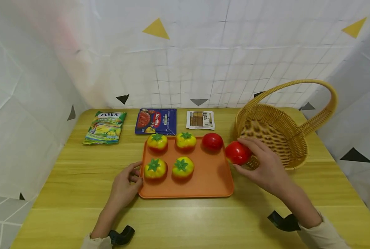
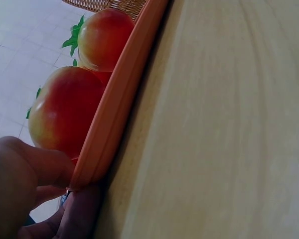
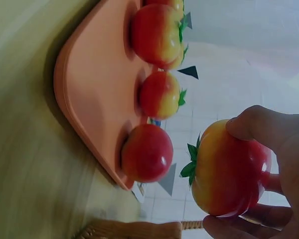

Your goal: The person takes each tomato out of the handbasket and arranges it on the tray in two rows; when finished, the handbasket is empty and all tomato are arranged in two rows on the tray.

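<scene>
My right hand [image 1: 267, 169] holds a red and yellow toy tomato [image 1: 237, 153] between thumb and fingers, just off the tray's right edge and in front of the basket. Its green leaves [image 3: 189, 167] face the tray in the right wrist view. On the left, my other hand [image 1: 122, 188] pinches the rim of the orange tray [image 1: 211, 181], as the left wrist view shows. Several tomatoes lie on that tray: yellow-topped ones with leaves, such as the front-left tomato [image 1: 155, 169], and a red-side-up tomato [image 1: 212, 142] at the back right corner.
A wicker basket [image 1: 301, 152] with a tall arched handle [image 1: 331, 103] stands at the right. Behind the tray lie a green Fox's packet [image 1: 105, 128], a blue Barilla pouch [image 1: 156, 121] and a small white-and-brown packet [image 1: 200, 120]. White sheeting surrounds the wooden table [image 1: 188, 221].
</scene>
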Demonstrator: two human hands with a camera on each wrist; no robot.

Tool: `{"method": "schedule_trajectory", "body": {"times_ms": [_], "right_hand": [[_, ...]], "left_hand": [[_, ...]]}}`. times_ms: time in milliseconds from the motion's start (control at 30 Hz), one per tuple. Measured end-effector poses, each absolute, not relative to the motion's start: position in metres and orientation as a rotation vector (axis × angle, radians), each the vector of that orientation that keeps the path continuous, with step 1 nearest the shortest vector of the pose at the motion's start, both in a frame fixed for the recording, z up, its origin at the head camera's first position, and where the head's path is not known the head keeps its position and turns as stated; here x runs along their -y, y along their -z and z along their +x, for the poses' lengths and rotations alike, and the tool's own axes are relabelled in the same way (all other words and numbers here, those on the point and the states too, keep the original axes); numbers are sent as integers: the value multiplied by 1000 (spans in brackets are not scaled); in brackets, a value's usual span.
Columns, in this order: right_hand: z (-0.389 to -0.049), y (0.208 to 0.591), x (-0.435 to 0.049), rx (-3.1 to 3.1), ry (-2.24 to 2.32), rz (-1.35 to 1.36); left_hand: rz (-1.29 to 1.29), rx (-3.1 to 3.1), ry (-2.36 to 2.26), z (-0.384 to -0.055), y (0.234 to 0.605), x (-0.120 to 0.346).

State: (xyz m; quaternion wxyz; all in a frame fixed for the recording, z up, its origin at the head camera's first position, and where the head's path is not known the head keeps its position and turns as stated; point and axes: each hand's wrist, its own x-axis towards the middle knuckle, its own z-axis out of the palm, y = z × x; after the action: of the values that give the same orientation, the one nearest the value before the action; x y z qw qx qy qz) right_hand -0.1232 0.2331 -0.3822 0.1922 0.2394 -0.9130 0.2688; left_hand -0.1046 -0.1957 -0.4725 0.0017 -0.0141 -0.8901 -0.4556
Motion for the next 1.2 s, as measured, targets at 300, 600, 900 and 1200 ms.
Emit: {"method": "schedule_trajectory", "body": {"times_ms": [300,600,900,1200], "right_hand": [[-123,395,-219,2558,-800,742],[-123,405,-209,2588,-817,793],[-126,418,-199,2658,-832,822],[-129,431,-192,2695,-828,833]], "left_hand": [[-45,2798,1421,-105,472,196],[-36,2801,1421,-104,472,196],[-23,2804,1421,-104,471,196],[-26,2802,1425,-104,472,196]]}}
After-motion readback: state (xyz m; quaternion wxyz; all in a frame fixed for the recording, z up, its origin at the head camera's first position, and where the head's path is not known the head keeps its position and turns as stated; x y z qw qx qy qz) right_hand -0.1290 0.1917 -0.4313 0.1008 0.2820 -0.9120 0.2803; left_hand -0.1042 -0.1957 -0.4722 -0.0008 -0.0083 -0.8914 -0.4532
